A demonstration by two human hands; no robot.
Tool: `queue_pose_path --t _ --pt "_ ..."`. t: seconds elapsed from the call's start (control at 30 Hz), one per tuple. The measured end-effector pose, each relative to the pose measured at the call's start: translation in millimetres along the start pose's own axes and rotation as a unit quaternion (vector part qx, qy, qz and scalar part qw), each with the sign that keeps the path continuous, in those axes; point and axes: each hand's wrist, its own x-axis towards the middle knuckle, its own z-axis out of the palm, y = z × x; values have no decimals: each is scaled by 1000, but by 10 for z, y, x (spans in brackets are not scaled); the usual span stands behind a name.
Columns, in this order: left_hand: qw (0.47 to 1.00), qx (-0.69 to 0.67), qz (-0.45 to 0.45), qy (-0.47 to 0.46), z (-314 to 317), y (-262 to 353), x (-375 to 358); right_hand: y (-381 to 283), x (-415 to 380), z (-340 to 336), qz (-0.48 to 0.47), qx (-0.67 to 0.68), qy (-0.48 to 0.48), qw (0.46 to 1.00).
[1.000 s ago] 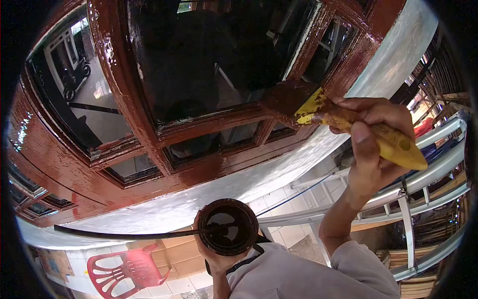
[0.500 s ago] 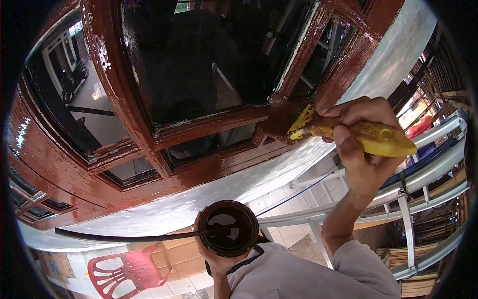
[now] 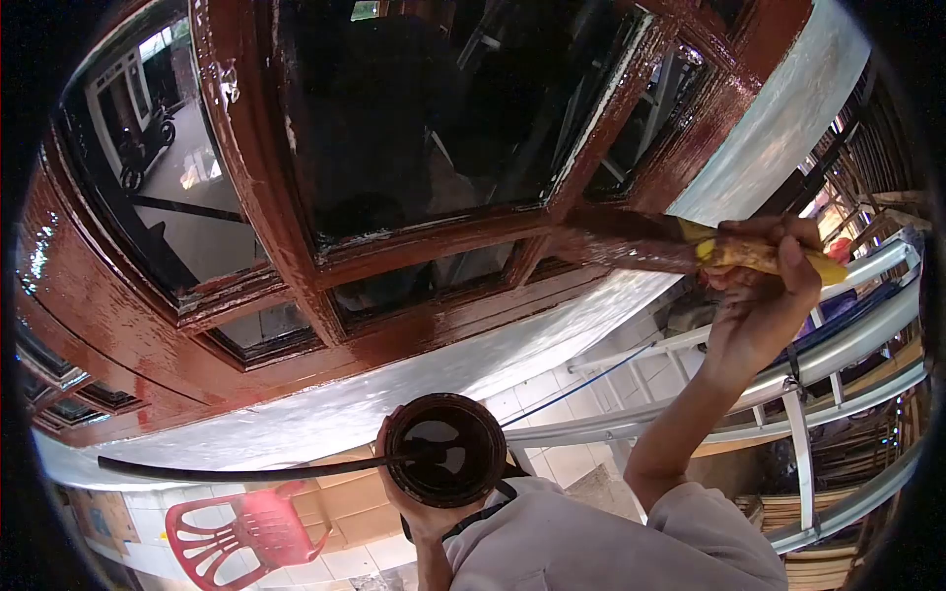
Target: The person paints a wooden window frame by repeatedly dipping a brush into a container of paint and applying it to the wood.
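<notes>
My right hand (image 3: pixel 767 307) grips a paintbrush (image 3: pixel 704 250) by its yellow, paint-stained handle. Its brown-coated bristles reach left across the lower right corner of the reddish-brown wooden window frame (image 3: pixel 424 254), overlapping the wood there. Lower down, my left hand (image 3: pixel 422 516) is wrapped around the side of a round paint can (image 3: pixel 485 416), its open top facing up. Dark, glossy paint fills the inside. A long dark stick (image 3: pixel 246 473) leans out over the can's left rim, one end in the paint. The frame's wood looks shiny around the dark glass panes (image 3: pixel 394 128).
A pale wall strip (image 3: pixel 473 360) borders the frame below and to the right. An aluminium ladder (image 3: pixel 803 453) lies at right, near my right forearm. A red plastic chair (image 3: pixel 266 527) and flattened cardboard (image 3: pixel 345 502) are on the tiled floor.
My right hand has moved right with the paintbrush, which now lies more level with its bristles stretched out to the left. The can stays in my left hand, almost unmoved.
</notes>
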Motion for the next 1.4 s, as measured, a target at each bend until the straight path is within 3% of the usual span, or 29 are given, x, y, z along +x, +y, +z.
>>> queue_pose_path --t 0.13,0.33,0.43,0.7,0.83,0.97,1.1,1.2,1.4 --pt "1000 8 14 -9 25 180 103 194 -81 -36 78 89 176 977" --pt "1000 1 9 1 -16 53 83 319 -191 41 163 152 263 939" --pt "1000 19 10 -5 6 91 99 412 -314 70 169 135 238 947" --pt "999 33 2 -11 -8 39 33 483 -604 150 46 10 180 983" --pt "999 53 -1 -5 -26 36 13 487 -626 69 -3 -32 228 973" --pt "999 47 8 7 -36 -3 -56 412 -535 183 6 16 245 969" --pt "997 67 23 -11 -54 15 -35 526 -632 245 -4 -3 170 985" --pt "998 59 -5 -2 -67 22 -79 530 -683 143 -25 -48 169 984" --pt "999 37 -3 -10 -65 173 -24 452 -596 34 -59 -15 202 977"
